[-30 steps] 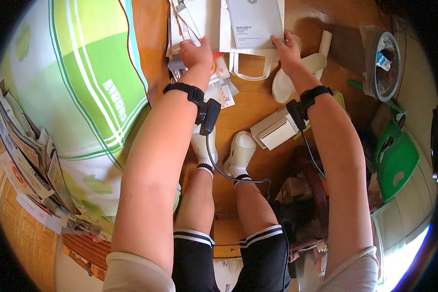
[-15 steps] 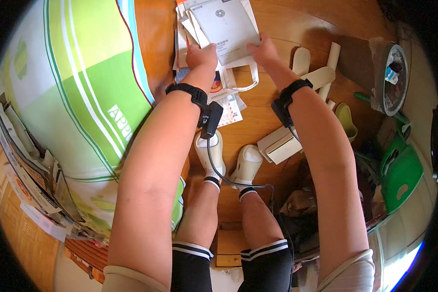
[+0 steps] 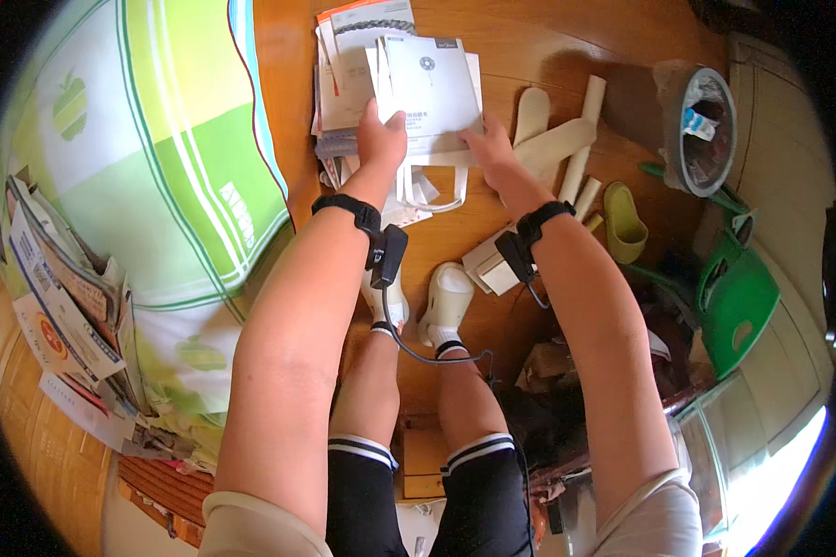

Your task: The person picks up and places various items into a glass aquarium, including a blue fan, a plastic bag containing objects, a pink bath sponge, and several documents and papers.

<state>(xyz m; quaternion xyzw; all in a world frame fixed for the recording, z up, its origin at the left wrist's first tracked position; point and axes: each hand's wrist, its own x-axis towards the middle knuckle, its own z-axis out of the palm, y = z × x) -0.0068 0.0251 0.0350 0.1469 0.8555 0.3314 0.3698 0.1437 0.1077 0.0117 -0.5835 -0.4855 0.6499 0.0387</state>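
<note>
My left hand [image 3: 382,136] and my right hand [image 3: 491,146] grip a white booklet [image 3: 441,88] by its two sides near its lower corners. The cover carries a small round grey picture and lines of print. More white sheets show at its edges; whether they are held too, I cannot tell. Beside and partly under it, a stack of papers and booklets [image 3: 346,97] lies on the floor, with an orange-edged one near the top. A white loop handle [image 3: 461,190] shows below the booklet, next to some loose papers.
Beige insole-shaped pieces [image 3: 530,116] and pale rolls [image 3: 581,139] lie right of my hands. Further right are a yellow-green clog [image 3: 625,223], a lined bin [image 3: 729,130] and a green dustpan [image 3: 741,302]. A white box [image 3: 494,262] lies near my feet; a green-and-white bed cover [image 3: 181,139] is left.
Both hands have drawn the white booklet nearer to me, so more of the paper stack beyond it shows. My view has also shifted a little. Both hands keep their hold.
</note>
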